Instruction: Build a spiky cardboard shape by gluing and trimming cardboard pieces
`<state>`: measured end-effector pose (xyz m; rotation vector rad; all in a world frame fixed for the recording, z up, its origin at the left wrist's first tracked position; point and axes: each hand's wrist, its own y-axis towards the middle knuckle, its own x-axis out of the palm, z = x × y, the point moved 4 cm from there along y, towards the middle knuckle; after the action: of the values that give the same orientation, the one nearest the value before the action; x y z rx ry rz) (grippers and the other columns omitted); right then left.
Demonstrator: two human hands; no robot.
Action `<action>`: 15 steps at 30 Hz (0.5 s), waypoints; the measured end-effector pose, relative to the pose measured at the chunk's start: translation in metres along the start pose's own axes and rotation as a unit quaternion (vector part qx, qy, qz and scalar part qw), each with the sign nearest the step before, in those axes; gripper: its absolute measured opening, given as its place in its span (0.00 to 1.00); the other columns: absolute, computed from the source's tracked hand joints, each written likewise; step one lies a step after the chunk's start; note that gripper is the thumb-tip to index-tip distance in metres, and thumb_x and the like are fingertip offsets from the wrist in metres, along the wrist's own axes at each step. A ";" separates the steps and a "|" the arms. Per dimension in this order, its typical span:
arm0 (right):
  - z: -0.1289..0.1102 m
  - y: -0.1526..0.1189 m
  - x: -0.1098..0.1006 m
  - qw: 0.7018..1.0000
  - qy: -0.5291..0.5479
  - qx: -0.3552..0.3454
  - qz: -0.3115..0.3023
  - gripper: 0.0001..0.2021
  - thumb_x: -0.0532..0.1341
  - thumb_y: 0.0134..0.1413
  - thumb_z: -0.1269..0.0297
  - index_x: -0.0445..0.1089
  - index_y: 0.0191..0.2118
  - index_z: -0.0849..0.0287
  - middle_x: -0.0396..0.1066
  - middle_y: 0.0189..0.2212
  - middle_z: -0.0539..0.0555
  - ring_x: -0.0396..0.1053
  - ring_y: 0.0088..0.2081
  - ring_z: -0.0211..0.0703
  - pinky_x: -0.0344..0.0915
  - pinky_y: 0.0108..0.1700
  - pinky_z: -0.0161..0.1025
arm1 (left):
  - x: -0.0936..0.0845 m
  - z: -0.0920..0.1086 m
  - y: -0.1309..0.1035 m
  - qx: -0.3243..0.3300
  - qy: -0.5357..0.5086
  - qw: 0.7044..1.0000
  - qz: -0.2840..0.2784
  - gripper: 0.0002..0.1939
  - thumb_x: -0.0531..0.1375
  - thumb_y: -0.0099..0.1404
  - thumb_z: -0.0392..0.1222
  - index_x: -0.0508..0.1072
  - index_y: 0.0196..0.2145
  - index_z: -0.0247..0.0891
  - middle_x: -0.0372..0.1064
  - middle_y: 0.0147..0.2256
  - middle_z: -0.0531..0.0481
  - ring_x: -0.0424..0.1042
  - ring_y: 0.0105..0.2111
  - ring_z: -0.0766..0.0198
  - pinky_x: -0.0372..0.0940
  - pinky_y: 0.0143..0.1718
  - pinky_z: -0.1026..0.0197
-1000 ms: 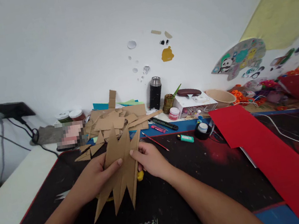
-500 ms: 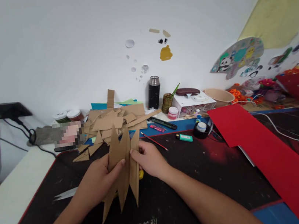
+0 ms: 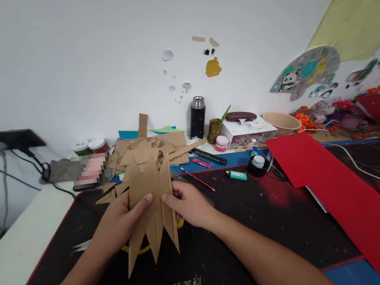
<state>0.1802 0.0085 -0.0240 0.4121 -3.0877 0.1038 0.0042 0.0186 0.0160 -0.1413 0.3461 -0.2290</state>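
Observation:
A brown cardboard piece (image 3: 154,209) with long pointed spikes at its top and bottom is held up in front of me. My left hand (image 3: 124,217) grips its left side, thumb across the front. On the right side my right hand (image 3: 188,204) pinches the edge, thumb in front and fingers behind. Lengthwise creases run through the cardboard. Behind its lower part a yellow-rimmed object (image 3: 141,250) shows partly; its kind is hidden. Scissor blades (image 3: 80,246) stick out beside my left forearm.
Cardboard scraps (image 3: 144,149) lie piled near the wall. A red pencil (image 3: 198,179), a green utility knife (image 3: 236,175) and a pink cutter (image 3: 202,162) lie beyond my right hand. A black thermos (image 3: 197,120) stands behind. Red sheet (image 3: 339,197) covers the mat's right side.
The cardboard piece has turned to face me more squarely and looks flatter, its spikes closer to upright. Both hands keep hold of it. The view has shifted slightly.

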 end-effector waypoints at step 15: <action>-0.008 -0.002 -0.011 0.963 -0.250 -0.041 0.094 0.03 0.65 0.63 0.66 0.74 0.37 0.58 0.69 0.28 0.47 0.61 0.30 0.38 0.55 0.32 0.34 | 0.014 0.012 -0.006 0.111 0.211 0.966 0.104 0.21 0.58 0.64 0.62 0.78 0.34 0.43 0.84 0.33 0.44 0.82 0.34 0.42 0.75 0.37 0.50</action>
<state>0.1915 0.0097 -0.0167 0.1559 -3.6068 -0.1509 0.0203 0.0104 0.0233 0.1697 0.7511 -0.0865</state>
